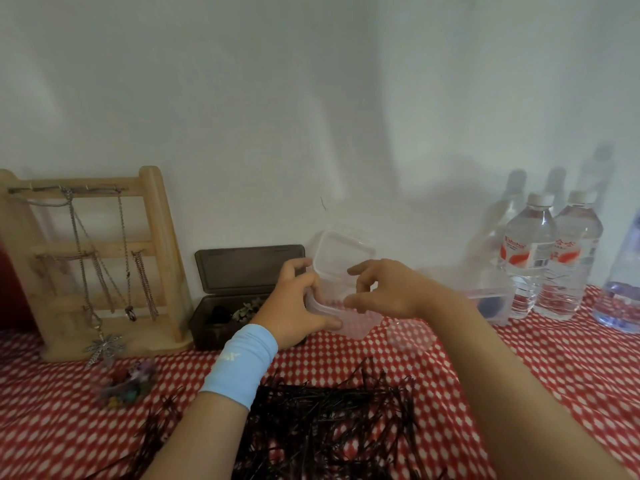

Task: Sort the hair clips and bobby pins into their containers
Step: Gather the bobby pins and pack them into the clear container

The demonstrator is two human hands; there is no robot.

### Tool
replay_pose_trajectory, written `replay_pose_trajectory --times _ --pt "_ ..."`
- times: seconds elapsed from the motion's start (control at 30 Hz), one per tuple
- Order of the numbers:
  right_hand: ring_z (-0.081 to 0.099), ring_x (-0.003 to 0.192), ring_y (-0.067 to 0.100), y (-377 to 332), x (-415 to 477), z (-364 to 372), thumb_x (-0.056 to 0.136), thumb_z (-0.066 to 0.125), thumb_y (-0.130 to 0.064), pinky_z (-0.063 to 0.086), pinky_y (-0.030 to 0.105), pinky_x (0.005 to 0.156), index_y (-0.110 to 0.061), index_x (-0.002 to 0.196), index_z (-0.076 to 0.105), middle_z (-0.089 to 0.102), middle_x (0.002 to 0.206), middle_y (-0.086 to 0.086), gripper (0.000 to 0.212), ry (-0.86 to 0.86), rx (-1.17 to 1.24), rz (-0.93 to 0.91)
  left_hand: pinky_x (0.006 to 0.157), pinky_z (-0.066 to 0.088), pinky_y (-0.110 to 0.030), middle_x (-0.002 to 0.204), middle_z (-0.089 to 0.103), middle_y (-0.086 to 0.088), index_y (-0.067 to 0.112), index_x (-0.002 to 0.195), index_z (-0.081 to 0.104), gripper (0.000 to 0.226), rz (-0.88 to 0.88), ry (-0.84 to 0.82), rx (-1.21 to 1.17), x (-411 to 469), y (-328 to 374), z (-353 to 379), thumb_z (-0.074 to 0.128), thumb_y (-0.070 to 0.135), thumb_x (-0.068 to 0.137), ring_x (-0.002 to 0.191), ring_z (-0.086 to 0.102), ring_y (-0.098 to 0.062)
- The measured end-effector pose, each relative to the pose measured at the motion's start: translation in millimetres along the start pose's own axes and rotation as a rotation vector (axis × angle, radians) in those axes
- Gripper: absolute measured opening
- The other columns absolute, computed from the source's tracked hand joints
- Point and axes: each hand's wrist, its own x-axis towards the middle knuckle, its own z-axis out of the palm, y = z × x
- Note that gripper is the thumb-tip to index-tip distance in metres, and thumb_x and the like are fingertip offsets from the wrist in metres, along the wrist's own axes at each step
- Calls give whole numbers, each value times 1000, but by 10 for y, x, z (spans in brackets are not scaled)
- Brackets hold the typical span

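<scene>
A small clear plastic container (346, 320) stands on the red checked cloth with its hinged lid (343, 254) raised. My left hand (298, 299) grips its left side, thumb along the front rim. My right hand (388, 289) hovers over its right side with curled fingers; whether they touch the rim I cannot tell. A large heap of black bobby pins (332, 420) lies in front of me. A dark brown box (225, 320) with its lid up holds several hair clips, left of the clear container. A few colourful clips (128, 386) lie on the cloth at the left.
A wooden jewellery stand (152, 258) hung with chains stands at the back left. Water bottles (540, 258) line the back right by the wall, with another clear box (491, 303) in front of them. The red checked cloth (519, 368) covers the table.
</scene>
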Motion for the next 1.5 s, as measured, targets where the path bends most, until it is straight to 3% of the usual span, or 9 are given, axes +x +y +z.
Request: replay_pose_trajectory --times 0.07,0.17,0.33,0.47,0.67,0.87,1.03,1.3,1.5 --pt "46 133 12 56 26 68 85 75 -37 36 29 103 -27 87 77 48 149 -6 10 -23 -40 -4 105 34 -27 145 27 10 22 76 50 45 19 -17 97 2 26 13 93 27 61 134 35 -12" --pt "46 131 16 101 49 171 84 74 -32 37 31 107 -34 118 69 46 141 -4 34 -43 -64 -40 110 36 -34 151 24 8 24 74 49 45 29 -21 178 11 70 30 92 29 61 136 34 -15" --pt "38 139 17 111 55 148 88 71 -38 34 39 114 -37 119 68 39 149 0 31 24 -29 -31 103 37 -31 155 20 6 21 75 51 45 -30 -50 220 -37 74 154 89 44 64 134 36 -16" --pt "36 141 19 137 65 217 86 75 -30 33 40 116 -36 127 64 35 153 -1 43 -9 -51 -38 116 20 -40 155 30 4 31 97 67 50 -58 -146 563 -6 130 17 56 76 76 142 25 -19" --pt "31 146 16 102 102 288 89 71 -29 27 39 119 -34 135 61 35 159 -4 47 -36 -71 -78 113 29 -34 145 44 1 26 124 65 29 51 21 439 44 37 9 53 31 98 135 34 -19" --pt "34 143 14 140 64 262 86 75 -39 28 36 117 -31 140 57 39 156 -7 58 16 -75 -58 118 15 -37 163 17 8 29 153 28 57 -22 -224 673 44 -13 57 43 44 99 146 11 -16" --pt "24 148 23 68 88 299 93 61 -44 24 48 120 -31 153 39 24 163 -2 65 -74 -291 -23 117 12 -39 163 18 7 35 149 34 51 -51 -246 636 47 14 72 46 41 100 146 12 -19" --pt "54 120 21 -206 -55 101 96 55 -18 46 39 102 -25 127 68 62 128 2 34 143 -277 -99 95 44 -30 122 63 2 24 120 62 25 -56 -171 366 42 463 -171 55 29 97 112 55 -18" --pt "66 94 9 -437 -508 12 93 56 -5 51 27 90 -23 103 79 75 104 -4 31 -89 -126 -12 89 47 -28 112 66 2 24 107 69 20 -114 -360 530 -238 710 -246 56 25 92 103 61 -19"
